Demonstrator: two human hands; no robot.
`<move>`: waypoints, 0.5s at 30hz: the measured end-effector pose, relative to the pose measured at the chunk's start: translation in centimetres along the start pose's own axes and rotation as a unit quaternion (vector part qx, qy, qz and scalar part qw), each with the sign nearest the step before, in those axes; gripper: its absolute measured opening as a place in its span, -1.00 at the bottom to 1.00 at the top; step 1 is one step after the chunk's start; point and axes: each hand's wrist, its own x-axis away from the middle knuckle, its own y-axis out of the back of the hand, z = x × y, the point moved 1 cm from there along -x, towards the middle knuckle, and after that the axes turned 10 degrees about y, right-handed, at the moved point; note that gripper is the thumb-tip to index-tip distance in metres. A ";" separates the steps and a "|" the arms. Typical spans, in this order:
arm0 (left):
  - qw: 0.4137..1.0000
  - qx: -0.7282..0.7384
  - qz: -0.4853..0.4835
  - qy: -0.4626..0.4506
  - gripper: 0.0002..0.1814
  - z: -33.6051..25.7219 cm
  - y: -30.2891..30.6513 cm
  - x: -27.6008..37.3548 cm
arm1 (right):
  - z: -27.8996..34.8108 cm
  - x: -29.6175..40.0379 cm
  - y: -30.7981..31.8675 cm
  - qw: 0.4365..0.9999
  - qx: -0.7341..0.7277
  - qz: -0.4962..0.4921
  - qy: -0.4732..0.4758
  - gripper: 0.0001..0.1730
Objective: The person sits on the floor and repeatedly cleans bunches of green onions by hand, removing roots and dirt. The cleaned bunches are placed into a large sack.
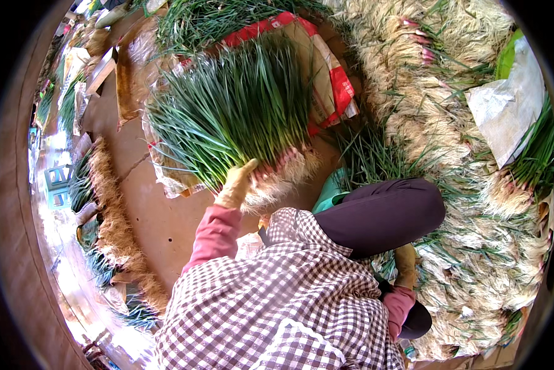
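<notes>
My left hand (235, 182), in a yellowish work glove, rests against the lower left part of a wide bundle of green-leaved allium plants (240, 106). Its thumb lies over the pale stems, and the fingers are hidden, so a grip cannot be confirmed. The bundle has pinkish stem bases and whitish roots (277, 180) turned towards me. Under it lies a red and tan woven sack (339, 88). My right hand (405, 266), also gloved, is low at the right beside my bent leg, near loose green leaves; its fingertips and anything in them are hidden.
A large pile of rooted plants (429, 115) covers the right side, with a whitish sheet (508, 101) on it. More loose greens (212, 23) lie beyond the sack. A row of bundles with brown roots (115, 222) runs along the left, beside a light-blue plastic crate (57, 187).
</notes>
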 end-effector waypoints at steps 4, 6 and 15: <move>0.908 -0.034 -0.359 -0.213 -0.33 -3.1 3.0 4.9 | 3.2 -1.7 1.8 0.992 0.075 0.101 0.017 -0.60; 0.833 -0.200 -0.476 -0.201 -0.17 -4.3 6.7 2.4 | 3.9 -1.7 1.8 0.991 0.097 0.055 0.073 -0.65; 0.792 -0.435 -0.284 -0.322 -0.01 -4.9 -0.3 -1.3 | 3.5 -0.7 0.8 0.988 0.126 0.066 0.058 -0.66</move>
